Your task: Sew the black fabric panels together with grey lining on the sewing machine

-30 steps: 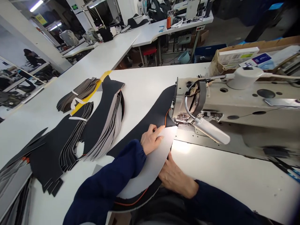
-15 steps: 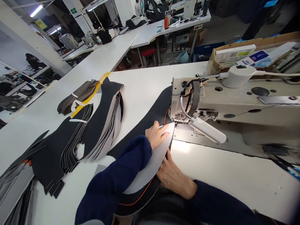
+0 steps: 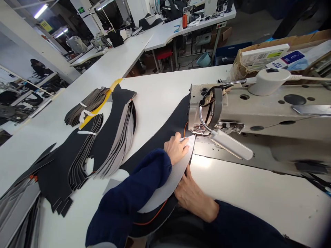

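Note:
A grey fabric panel [image 3: 165,191] lies over a black fabric panel [image 3: 157,137] with an orange line along it. Their tip runs under the presser foot area of a sewing machine [image 3: 204,113]. My left hand [image 3: 176,148] rests on the grey panel just short of the needle, fingers curled and pressed on its edge. Lower down, my right hand [image 3: 192,196] grips the right edge of the layers, its index finger stretched along the edge and the other fingers partly hidden beneath. The needle itself is too small to make out.
Bundled black and grey cut pieces [image 3: 113,134] lie on the white table at left, beside a yellow strip [image 3: 103,103]. A white lamp [image 3: 231,144] hangs by the machine head. Behind the machine stands a cardboard box [image 3: 239,65]. Dark scissors [image 3: 318,182] lie at right.
The view has shifted slightly, moving the machine a little to the right in the picture. My left hand's fingers look more curled; both hands stay on the fabric.

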### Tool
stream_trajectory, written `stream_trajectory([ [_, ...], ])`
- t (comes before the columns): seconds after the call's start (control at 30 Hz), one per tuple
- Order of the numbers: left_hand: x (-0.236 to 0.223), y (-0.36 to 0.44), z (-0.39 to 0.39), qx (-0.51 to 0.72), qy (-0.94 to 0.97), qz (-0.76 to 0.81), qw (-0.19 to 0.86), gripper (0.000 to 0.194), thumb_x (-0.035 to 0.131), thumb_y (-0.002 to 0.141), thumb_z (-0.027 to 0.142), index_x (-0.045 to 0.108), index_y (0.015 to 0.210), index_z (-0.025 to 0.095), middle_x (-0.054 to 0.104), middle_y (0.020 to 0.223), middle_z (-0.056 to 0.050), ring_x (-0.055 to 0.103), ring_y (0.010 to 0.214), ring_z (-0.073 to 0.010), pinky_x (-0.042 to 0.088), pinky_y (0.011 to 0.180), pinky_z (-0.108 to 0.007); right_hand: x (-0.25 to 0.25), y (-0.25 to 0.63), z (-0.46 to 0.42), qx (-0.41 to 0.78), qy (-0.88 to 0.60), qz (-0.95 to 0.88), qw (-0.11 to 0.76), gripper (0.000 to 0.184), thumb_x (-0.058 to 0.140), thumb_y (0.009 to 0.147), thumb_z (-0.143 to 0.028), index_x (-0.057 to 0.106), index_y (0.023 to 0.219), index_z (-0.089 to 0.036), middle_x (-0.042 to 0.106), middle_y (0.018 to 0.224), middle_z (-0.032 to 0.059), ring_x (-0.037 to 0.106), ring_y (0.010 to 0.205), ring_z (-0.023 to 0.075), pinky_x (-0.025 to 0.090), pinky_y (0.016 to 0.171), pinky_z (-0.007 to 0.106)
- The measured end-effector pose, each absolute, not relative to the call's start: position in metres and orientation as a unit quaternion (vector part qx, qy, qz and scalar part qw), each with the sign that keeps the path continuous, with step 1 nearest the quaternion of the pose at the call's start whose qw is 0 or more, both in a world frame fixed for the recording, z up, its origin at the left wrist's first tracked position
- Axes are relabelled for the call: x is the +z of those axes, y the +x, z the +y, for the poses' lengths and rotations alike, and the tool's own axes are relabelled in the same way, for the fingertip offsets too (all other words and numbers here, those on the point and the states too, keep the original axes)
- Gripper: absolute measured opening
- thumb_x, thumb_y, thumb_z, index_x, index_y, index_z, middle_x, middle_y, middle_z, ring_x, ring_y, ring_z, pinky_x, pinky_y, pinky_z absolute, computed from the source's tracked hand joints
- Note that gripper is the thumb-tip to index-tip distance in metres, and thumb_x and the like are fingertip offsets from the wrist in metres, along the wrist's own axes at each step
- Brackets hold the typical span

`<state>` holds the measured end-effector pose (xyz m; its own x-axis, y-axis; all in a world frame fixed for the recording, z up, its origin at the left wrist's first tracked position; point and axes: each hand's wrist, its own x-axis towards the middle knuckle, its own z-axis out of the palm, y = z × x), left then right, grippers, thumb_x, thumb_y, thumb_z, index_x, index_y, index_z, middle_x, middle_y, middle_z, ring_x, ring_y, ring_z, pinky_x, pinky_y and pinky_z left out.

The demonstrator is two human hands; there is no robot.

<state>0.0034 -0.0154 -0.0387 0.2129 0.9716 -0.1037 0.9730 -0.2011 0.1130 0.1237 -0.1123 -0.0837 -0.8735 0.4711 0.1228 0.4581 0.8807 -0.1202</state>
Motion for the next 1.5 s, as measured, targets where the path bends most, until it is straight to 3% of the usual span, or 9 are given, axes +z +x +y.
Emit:
stream_trajectory([
  [0.6,-0.041,0.009,-0.008,0.001,0.771,0.631,0.087,0.041,0.038,0.095,0.046,0.050,0.132,0.034,0.044,0.113,-0.007,0.051,0.093,-0.0216,0.048,0.070,-0.032,-0.077,0.136,-0.103,0.040,-0.228,-0.972,0.046,0.033,0.049,0.086,-0.024,0.068,0.111,-0.014,0.064,0.114,0.0163,0.042,0.120,0.0413,0.017,0.104,0.073],
  [0.83,-0.034,0.013,-0.017,0.016,0.811,0.583,0.045,0.064,0.049,0.083,0.064,0.053,0.127,0.018,0.041,0.136,-0.014,0.040,0.116,-0.0314,0.042,0.092,-0.045,-0.076,0.131,-0.109,0.015,-0.242,-0.969,0.053,0.037,0.049,0.087,-0.026,0.063,0.118,-0.013,0.059,0.122,0.0178,0.041,0.121,0.0439,0.018,0.101,0.074],
  [1.03,-0.032,0.017,-0.027,-0.027,0.821,0.563,0.088,0.061,0.052,0.078,0.043,0.046,0.131,0.014,0.030,0.150,-0.012,0.027,0.131,-0.0336,0.039,0.099,-0.049,-0.076,0.129,-0.110,-0.001,-0.251,-0.967,0.036,0.031,0.052,0.084,-0.025,0.067,0.108,-0.013,0.061,0.114,0.0183,0.046,0.112,0.0416,0.025,0.097,0.073],
  [1.17,-0.023,0.016,-0.033,-0.052,0.821,0.556,0.115,0.063,0.050,0.074,0.035,0.045,0.132,0.012,0.031,0.151,-0.010,0.022,0.137,-0.0348,0.037,0.104,-0.051,-0.075,0.128,-0.118,-0.004,-0.247,-0.967,0.063,0.032,0.052,0.084,-0.022,0.065,0.112,-0.014,0.061,0.116,0.0183,0.046,0.113,0.0408,0.029,0.096,0.070],
  [1.37,-0.007,0.010,-0.057,-0.074,0.831,0.533,0.140,0.056,0.056,0.064,0.027,0.053,0.119,0.014,0.042,0.142,-0.010,0.039,0.126,-0.0283,0.055,0.078,-0.038,-0.084,0.118,-0.144,-0.026,-0.268,-0.952,0.148,0.034,0.056,0.084,-0.027,0.064,0.116,-0.017,0.058,0.122,0.0173,0.049,0.113,0.0418,0.026,0.098,0.072],
  [1.43,-0.008,0.008,-0.056,-0.063,0.838,0.527,0.126,0.047,0.056,0.068,0.030,0.056,0.113,0.016,0.042,0.142,-0.009,0.042,0.123,-0.0276,0.054,0.080,-0.039,-0.087,0.116,-0.147,-0.023,-0.272,-0.948,0.160,0.034,0.057,0.085,-0.029,0.064,0.115,-0.017,0.059,0.121,0.0172,0.049,0.114,0.0429,0.024,0.098,0.073],
  [1.5,-0.013,0.008,-0.047,-0.034,0.846,0.524,0.096,0.040,0.055,0.074,0.038,0.060,0.107,0.016,0.040,0.145,-0.009,0.039,0.127,-0.0284,0.049,0.093,-0.044,-0.089,0.117,-0.147,-0.023,-0.270,-0.949,0.163,0.037,0.057,0.086,-0.030,0.062,0.119,-0.016,0.058,0.123,0.0177,0.046,0.117,0.0438,0.024,0.099,0.073],
])
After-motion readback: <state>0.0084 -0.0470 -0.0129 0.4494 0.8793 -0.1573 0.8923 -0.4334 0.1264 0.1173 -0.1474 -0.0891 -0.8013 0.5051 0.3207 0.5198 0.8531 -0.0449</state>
